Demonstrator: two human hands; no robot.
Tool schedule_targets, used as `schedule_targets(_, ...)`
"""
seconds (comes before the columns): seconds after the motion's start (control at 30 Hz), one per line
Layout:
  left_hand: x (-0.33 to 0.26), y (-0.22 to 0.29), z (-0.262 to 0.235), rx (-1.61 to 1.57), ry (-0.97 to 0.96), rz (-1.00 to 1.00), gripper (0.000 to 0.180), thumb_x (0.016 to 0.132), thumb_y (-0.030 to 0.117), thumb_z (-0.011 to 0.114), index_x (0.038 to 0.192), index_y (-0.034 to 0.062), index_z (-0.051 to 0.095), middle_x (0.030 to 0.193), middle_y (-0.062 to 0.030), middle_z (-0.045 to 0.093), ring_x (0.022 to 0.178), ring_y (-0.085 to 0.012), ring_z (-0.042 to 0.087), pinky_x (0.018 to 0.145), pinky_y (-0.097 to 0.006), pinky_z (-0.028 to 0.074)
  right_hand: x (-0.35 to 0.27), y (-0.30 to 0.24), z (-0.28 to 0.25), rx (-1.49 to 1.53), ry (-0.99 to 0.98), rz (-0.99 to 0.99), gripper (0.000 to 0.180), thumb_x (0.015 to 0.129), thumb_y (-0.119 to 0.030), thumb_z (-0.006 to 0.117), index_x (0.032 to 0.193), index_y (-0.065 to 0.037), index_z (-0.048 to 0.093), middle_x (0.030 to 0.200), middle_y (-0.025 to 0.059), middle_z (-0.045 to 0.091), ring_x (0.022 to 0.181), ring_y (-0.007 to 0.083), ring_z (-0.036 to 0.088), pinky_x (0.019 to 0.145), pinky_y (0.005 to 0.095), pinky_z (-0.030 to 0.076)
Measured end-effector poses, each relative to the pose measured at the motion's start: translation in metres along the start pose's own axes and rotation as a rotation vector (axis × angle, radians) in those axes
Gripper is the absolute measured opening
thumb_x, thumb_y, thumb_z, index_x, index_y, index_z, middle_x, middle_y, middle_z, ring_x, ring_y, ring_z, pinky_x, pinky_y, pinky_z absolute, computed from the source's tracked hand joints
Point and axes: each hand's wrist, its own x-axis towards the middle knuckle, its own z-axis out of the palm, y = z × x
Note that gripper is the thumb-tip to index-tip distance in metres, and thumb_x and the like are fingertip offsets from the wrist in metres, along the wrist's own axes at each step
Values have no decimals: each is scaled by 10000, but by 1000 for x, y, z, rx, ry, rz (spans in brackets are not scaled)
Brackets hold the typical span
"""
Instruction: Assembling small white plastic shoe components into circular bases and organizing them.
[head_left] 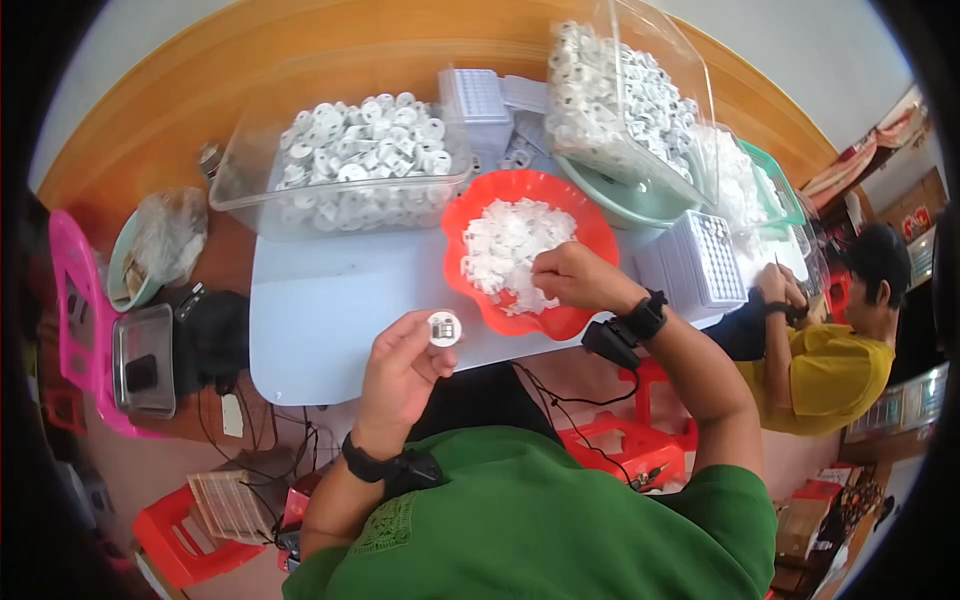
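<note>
My left hand (400, 372) holds a small round white part (443, 328) between thumb and fingers, just above the near edge of the pale blue table mat (330, 310). My right hand (575, 277) reaches into a red scalloped bowl (585, 215) filled with small white plastic pieces (510, 245), its fingers pinched among the pieces. Whether it grips one is hidden by the fingers. Both wrists wear black bands.
A clear tub (250, 195) of round white parts stands at the back left. Another clear bin (625, 100) of the same parts leans in a green basin. White gridded trays (705, 260) lie right. A person in yellow (830, 365) works there.
</note>
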Motion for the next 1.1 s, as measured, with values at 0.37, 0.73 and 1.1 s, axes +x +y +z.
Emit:
schedule_targets(0.37, 7, -3, 7, 16, -31, 3, 294, 950, 181, 498, 1122, -51, 549, 930, -173, 631, 682, -151, 584, 589, -248, 471, -7, 8, -3, -205, 96, -75, 149, 784, -101, 529, 744, 15, 614, 691, 193, 599, 622, 330, 571, 589, 401, 451)
schedule_targets(0.73, 6, -1, 21, 92, -122, -2, 327, 952, 178, 512, 1197, -37, 528, 973, -108, 630, 750, -133, 598, 649, -248, 490, -41, -70, 0, 415, -39, 50, 146, 853, -93, 543, 808, 29, 610, 642, 48, 550, 582, 102, 491, 538, 270, 417)
schedule_targets(1.1, 16, -4, 34, 0, -264, -97, 362, 961, 131, 491, 1277, -45, 472, 1027, -100, 619, 802, -142, 612, 690, -258, 497, -45, -59, 26, 412, 142, -4, 157, 862, -83, 545, 778, 40, 591, 622, 90, 544, 575, 131, 508, 536, 300, 411)
